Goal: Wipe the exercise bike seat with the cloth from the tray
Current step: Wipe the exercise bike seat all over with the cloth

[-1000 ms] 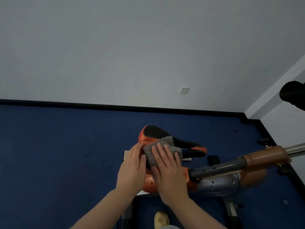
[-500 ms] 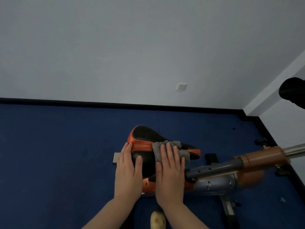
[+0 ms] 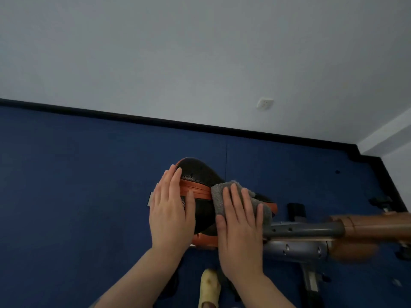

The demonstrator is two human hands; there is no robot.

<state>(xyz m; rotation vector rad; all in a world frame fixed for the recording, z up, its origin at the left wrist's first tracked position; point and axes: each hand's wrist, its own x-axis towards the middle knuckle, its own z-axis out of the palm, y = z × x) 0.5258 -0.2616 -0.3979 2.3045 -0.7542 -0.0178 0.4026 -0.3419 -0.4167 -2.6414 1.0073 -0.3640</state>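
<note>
The exercise bike seat [image 3: 201, 174], black with an orange band and orange edging, sits at the centre of the view above blue flooring [image 3: 77, 185]. Its broad rear end lies at upper left; its narrow nose points toward lower right.

Left hand [image 3: 170, 210]: laid flat against the near left flank of the seat, fingers extended and close together, not curled round anything. The fingertips reach the orange band and the perforated black top; the thumb lies across the lower black side panel. The hand grasps nothing; it rests open against the seat.

Right hand [image 3: 241, 230]: palm down, fingers spread and straight, pressing the grey cloth [image 3: 219, 197] onto the narrow front portion of the seat. The cloth is pinned beneath the fingers rather than gripped in a fist. It protrudes beyond the fingertips and to the left of the index finger, where it meets the orange band; a fold hangs past the little finger over the orange nose edge.

The two hands lie side by side, apart, with bare black seat surface between them.

Just right of the right hand's little finger, a grey perforated post [image 3: 302, 230] joins a brown frame section [image 3: 373, 225]. Below the wrists, a pale slipper toe [image 3: 209, 285] shows on the floor. A white wall socket [image 3: 264, 103] sits well beyond the fingertips.
</note>
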